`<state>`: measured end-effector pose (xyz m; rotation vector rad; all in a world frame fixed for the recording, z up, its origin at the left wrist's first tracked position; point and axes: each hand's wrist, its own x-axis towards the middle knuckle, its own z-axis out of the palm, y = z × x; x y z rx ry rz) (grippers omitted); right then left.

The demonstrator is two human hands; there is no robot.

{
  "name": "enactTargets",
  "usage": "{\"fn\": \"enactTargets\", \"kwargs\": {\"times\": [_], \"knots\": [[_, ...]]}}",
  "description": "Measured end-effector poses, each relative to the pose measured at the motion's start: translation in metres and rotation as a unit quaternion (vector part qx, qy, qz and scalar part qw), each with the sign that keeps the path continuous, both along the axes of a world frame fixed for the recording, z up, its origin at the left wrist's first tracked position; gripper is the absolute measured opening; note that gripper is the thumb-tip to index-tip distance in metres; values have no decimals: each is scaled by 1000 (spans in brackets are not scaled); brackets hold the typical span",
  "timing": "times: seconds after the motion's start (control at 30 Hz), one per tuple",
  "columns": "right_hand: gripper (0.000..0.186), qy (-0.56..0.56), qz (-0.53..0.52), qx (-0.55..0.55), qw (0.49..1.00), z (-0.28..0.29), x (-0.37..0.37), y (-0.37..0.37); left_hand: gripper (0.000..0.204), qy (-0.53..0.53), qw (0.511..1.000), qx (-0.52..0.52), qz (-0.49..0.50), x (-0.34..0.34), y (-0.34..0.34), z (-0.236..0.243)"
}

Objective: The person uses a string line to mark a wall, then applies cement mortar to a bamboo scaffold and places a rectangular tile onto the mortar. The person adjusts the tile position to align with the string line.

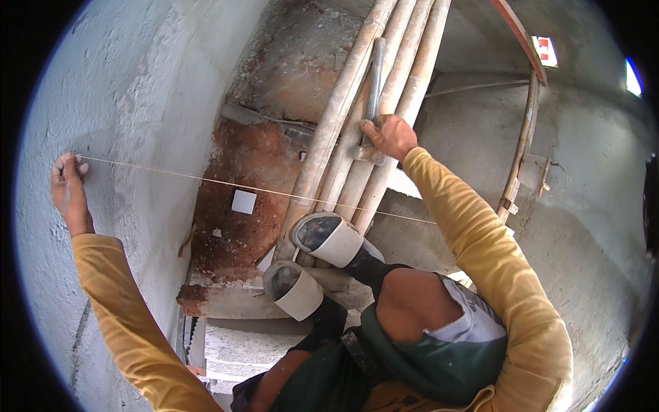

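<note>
At the far left, my left hand (71, 196) is raised to the grey plastered wall (147, 103). Its fingertips are closed on a thin pale string (254, 187). The string runs taut to the right, crossing above several long bamboo poles (343, 117), and passes out of sight by my right forearm. Over the poles, my right hand (391, 136) grips a hammer (375, 75) close to its head. The hammer's grey handle points away from me, and its head is partly covered by my fingers.
My feet in pale slip-on shoes (340, 246) stand on the poles' near ends. Below lies reddish dirt ground (240, 240) with a white square piece (244, 201). A wooden pole (525, 137) leans at the right wall. Beneath me is a concrete ledge (237, 302).
</note>
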<state>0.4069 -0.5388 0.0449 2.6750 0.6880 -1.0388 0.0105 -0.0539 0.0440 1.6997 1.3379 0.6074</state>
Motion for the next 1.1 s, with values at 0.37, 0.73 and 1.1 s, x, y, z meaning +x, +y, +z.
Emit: {"fn": "enactTargets", "kwargs": {"times": [0.37,0.73,1.1], "knots": [[114,-129,378,56,915,35,64,19,24,4,1000,21,-8,-18,9,-2],[136,-57,508,-91,855,25,88,73,25,1,1000,-3,12,-27,10,-3],[132,-32,534,-117,837,16,94,76,26,22,1000,11,-3,-40,2,-3]]}}
